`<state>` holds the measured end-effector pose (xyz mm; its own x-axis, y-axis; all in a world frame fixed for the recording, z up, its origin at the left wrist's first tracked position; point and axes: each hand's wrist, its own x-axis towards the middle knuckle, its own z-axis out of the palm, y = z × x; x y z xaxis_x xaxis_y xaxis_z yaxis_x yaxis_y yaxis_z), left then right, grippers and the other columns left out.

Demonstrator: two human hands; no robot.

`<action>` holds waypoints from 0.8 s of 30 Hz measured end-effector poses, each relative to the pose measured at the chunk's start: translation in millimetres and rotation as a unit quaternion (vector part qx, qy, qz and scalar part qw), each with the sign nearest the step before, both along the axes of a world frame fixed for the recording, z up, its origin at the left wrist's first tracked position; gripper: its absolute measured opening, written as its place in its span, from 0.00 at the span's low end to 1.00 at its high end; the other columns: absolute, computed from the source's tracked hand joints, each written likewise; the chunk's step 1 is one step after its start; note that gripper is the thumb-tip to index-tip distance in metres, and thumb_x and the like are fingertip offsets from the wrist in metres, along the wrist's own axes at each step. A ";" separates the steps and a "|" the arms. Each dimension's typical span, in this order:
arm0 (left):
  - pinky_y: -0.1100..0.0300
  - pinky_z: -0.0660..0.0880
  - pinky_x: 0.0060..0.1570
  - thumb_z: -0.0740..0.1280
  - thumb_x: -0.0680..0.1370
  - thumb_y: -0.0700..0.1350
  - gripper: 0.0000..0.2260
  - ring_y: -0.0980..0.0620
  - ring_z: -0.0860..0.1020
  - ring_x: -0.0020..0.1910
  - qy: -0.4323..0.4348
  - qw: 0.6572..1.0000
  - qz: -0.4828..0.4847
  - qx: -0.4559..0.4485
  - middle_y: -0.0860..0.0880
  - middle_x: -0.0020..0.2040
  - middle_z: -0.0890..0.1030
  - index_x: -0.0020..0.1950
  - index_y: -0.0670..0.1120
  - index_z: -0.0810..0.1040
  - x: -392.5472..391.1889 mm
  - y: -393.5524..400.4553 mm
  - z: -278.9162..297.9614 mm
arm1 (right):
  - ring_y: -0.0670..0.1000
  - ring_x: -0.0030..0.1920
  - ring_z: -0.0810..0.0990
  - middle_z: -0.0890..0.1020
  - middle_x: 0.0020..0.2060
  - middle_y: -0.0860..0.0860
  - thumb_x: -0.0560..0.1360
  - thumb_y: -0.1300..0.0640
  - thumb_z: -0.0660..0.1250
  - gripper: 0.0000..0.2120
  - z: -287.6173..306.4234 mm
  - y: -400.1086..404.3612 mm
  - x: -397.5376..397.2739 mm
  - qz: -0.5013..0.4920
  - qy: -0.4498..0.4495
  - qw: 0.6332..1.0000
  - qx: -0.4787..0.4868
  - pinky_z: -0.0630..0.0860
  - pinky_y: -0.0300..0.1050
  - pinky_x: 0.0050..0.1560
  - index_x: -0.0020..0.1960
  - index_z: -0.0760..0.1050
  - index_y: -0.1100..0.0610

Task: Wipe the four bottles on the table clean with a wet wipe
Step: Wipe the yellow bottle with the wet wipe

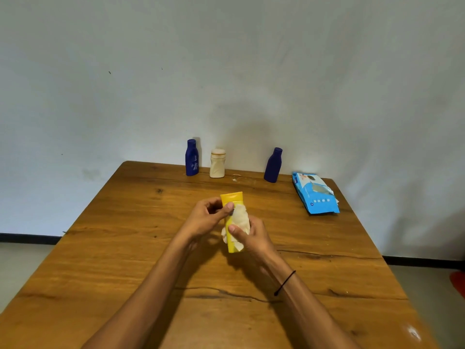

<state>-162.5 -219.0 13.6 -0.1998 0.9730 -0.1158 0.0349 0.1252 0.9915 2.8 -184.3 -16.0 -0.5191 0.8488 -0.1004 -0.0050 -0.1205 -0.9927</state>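
Observation:
A yellow bottle (232, 197) is held above the middle of the wooden table (125, 248). My left hand (205, 217) grips its upper part, thumb across the front. My right hand (251, 236) holds a crumpled white wet wipe (240, 217) against the bottle's front. At the table's far edge stand a dark blue bottle (192, 157), a cream bottle (217, 163) right beside it, and a second dark blue bottle (273, 165) further right.
A blue pack of wet wipes (315, 193) lies at the far right of the table, its flap partly open. A pale wall rises just behind the table. Cracks run across the near half of the tabletop.

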 end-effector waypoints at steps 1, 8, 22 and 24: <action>0.63 0.77 0.48 0.72 0.79 0.52 0.12 0.57 0.84 0.53 -0.005 1.000 0.011 0.004 0.50 0.54 0.87 0.58 0.47 0.85 3.1 2.8 -0.7 | 0.56 0.42 0.87 0.88 0.44 0.57 0.81 0.56 0.70 0.11 0.8 -1.8 -1.4 -0.002 -0.014 1.000 0.020 0.83 0.49 0.41 0.61 0.78 0.60; 0.73 0.76 0.33 0.72 0.80 0.48 0.13 0.64 0.84 0.39 -0.096 0.991 0.097 -0.002 0.48 0.49 0.88 0.58 0.39 0.85 13.3 5.6 -15.4 | 0.52 0.38 0.86 0.87 0.40 0.54 0.81 0.50 0.70 0.10 -2.5 -1.0 -3.6 -0.043 -0.053 0.997 0.047 0.82 0.50 0.39 0.53 0.81 0.58; 0.68 0.76 0.34 0.72 0.81 0.50 0.14 0.66 0.82 0.33 -0.132 0.974 0.185 0.001 0.46 0.49 0.87 0.58 0.40 0.84 13.3 8.2 -23.0 | 0.52 0.29 0.85 0.85 0.36 0.56 0.84 0.39 0.53 0.24 -7.7 -5.3 -3.3 -0.135 -0.127 0.980 0.070 0.77 0.43 0.23 0.53 0.76 0.58; 0.62 0.74 0.40 0.72 0.80 0.51 0.14 0.67 0.83 0.36 -0.137 0.972 0.190 0.002 0.46 0.52 0.88 0.59 0.41 0.84 14.9 8.0 -21.5 | 0.50 0.28 0.84 0.84 0.35 0.55 0.84 0.38 0.52 0.27 -12.7 -7.6 -8.9 -0.178 -0.136 0.972 0.070 0.76 0.43 0.23 0.49 0.76 0.59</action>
